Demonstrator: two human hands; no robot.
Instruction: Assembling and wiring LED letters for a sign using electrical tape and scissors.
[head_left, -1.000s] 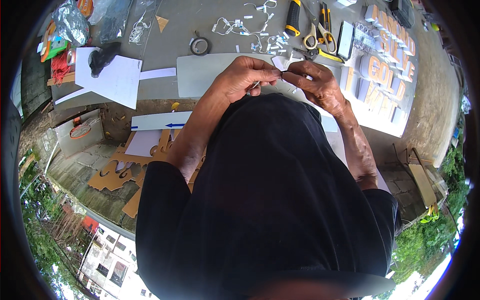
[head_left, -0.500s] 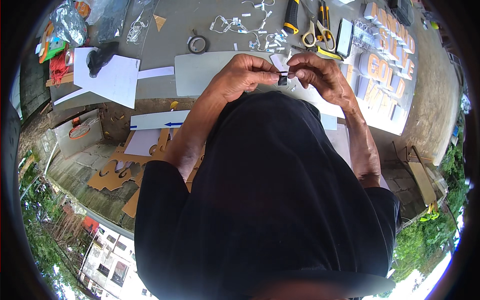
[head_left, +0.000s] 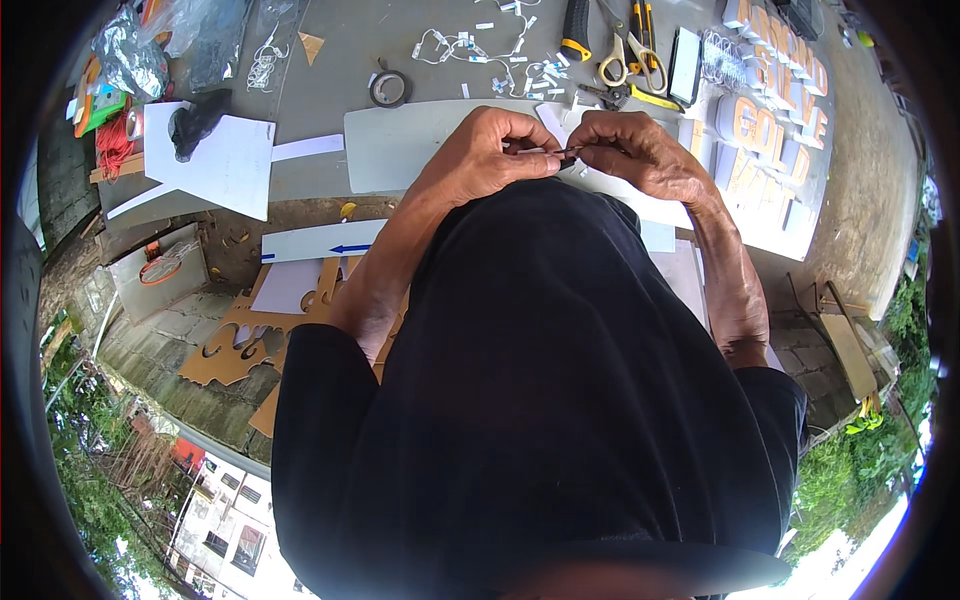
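Both my hands meet above the grey table's near edge, fingertips almost touching. My left hand (head_left: 490,152) pinches one end of a thin dark strip (head_left: 567,157), and my right hand (head_left: 645,155) pinches the other. It looks like a short piece of black tape; whatever it may be wrapped on is hidden by my fingers. Beneath my hands lies a pale grey sheet (head_left: 395,150). Beyond them are a roll of black tape (head_left: 375,92) and a tangle of white wires with small light modules (head_left: 470,45).
Scissors (head_left: 613,68), a yellow-black cutter (head_left: 577,30) and yellow-handled pliers (head_left: 652,98) lie beyond my right hand. Several raised block letters (head_left: 770,130) stand on a white board at right. A white cut-out sheet (head_left: 215,170) and plastic bags (head_left: 130,60) occupy the left.
My right hand has turned inward and its fingers have closed in toward the left fingertips. The black piece, hanging as a small square before, now shows only as a thin strip.
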